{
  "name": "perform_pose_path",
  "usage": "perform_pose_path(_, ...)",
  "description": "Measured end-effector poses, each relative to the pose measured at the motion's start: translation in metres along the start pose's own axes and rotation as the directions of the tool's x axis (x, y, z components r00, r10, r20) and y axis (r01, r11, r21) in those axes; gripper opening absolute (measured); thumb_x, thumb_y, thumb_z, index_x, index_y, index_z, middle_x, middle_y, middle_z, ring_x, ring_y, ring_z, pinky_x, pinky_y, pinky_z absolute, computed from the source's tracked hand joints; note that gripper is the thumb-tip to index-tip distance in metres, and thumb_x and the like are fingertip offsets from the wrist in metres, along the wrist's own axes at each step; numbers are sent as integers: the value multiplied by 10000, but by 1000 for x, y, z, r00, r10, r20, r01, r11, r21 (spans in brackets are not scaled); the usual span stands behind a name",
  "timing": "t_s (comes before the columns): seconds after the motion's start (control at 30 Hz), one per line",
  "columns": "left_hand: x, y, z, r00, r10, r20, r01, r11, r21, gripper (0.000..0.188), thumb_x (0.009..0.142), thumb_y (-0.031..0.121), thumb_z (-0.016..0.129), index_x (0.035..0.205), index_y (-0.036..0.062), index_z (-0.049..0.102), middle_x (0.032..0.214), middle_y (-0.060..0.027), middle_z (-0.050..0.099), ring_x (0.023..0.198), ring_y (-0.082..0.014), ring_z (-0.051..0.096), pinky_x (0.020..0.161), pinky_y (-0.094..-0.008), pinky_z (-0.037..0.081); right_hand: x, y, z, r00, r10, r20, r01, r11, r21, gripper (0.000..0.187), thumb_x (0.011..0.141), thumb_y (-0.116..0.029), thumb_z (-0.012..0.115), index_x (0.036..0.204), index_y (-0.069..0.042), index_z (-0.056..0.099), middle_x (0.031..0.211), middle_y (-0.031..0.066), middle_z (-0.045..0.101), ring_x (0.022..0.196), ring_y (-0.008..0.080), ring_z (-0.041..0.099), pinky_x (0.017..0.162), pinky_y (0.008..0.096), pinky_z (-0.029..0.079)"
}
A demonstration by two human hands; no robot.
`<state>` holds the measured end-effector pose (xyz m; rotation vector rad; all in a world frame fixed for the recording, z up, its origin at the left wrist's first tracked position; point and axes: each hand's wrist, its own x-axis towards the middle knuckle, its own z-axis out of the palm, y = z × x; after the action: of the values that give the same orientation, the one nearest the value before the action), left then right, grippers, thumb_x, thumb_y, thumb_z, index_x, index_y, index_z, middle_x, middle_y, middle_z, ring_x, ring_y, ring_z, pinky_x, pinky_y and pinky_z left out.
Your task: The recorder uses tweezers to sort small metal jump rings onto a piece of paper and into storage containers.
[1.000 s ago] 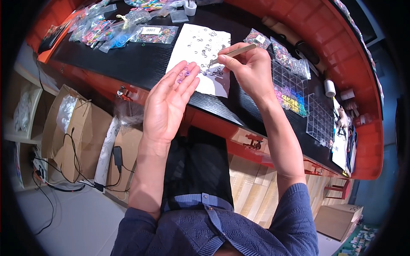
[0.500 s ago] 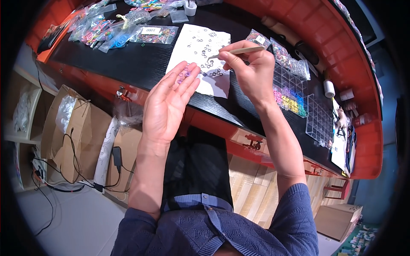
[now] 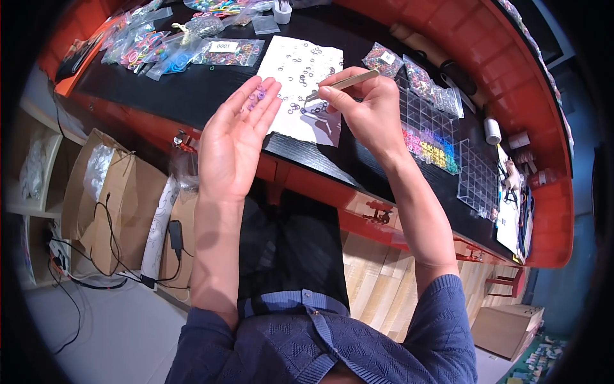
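My left hand [image 3: 231, 147] lies palm up beside the left edge of a white sheet [image 3: 274, 61], fingers stretched out. Several small purple rings [image 3: 258, 97] rest on its fingers. Between the thumb and fingers of my right hand [image 3: 372, 115] are gold-coloured tweezers [image 3: 358, 79], slanting down to the left. Their tip is at the lower middle of the sheet, close to a cluster of small dark rings [image 3: 295, 107]. Whether the tip grips a ring is too small to tell. More such rings lie scattered over the sheet.
Right of the sheet stands a clear divided box [image 3: 430, 148] with pink, yellow, green and blue pieces; another clear grid box [image 3: 478, 182] is beyond it. Bags of small coloured pieces [image 3: 230, 52] lie at the back left, others [image 3: 384, 59] at the back right. A red rim [image 3: 550, 160] bounds the table.
My left hand has drawn away to the left with the purple rings on it. My right hand has shifted slightly left and down, bringing the tweezers' tip lower on the sheet.
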<state>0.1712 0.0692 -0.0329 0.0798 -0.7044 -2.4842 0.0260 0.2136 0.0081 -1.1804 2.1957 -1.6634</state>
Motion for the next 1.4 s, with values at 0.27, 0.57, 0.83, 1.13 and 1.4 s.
perform_pose_path(0.27,4,-9,-4,999,-14,-44,16,999,28,535,1027,117,427,1422,-212,276,1498,-362,305,1438,-423,321,1219,-473,285,4,6,0,999,-38,0,38,998,-54,119,860,-30,719,950,47,726,808,85,727,696,104,657,644,237,524)
perform_pose_path(0.57,3,-12,-9,998,11,-60,-12,1000,-8,443,1020,115,499,1346,-177,431,1397,-326,462,1368,-399,445,1174,-472,351,5,7,15,999,28,44,-32,993,110,93,841,-8,713,899,64,712,765,113,721,655,132,678,597,264,537)
perform_pose_path(0.83,2,-13,-7,998,11,-55,-11,1000,11,450,1024,116,496,1360,-174,420,1392,-318,471,1364,-388,454,1169,-463,360,4,7,15,999,-10,36,9,1000,20,76,848,-7,699,872,65,709,756,116,719,637,128,675,574,254,534)
perform_pose_path(1.13,3,-10,-10,997,-75,-21,75,997,-10,439,1036,141,487,1340,-172,450,1385,-327,472,1345,-396,472,1157,-470,377,5,1,25,975,-210,-77,222,949,223,78,864,-19,703,910,39,724,799,90,727,681,123,681,614,244,536)
perform_pose_path(1.4,2,-10,-10,998,-56,-25,56,998,-16,434,1036,140,483,1337,-172,456,1391,-333,462,1367,-420,441,1166,-475,364,4,0,14,991,-71,-115,86,988,126,84,840,-15,722,900,43,727,803,95,732,710,126,692,645,252,553)
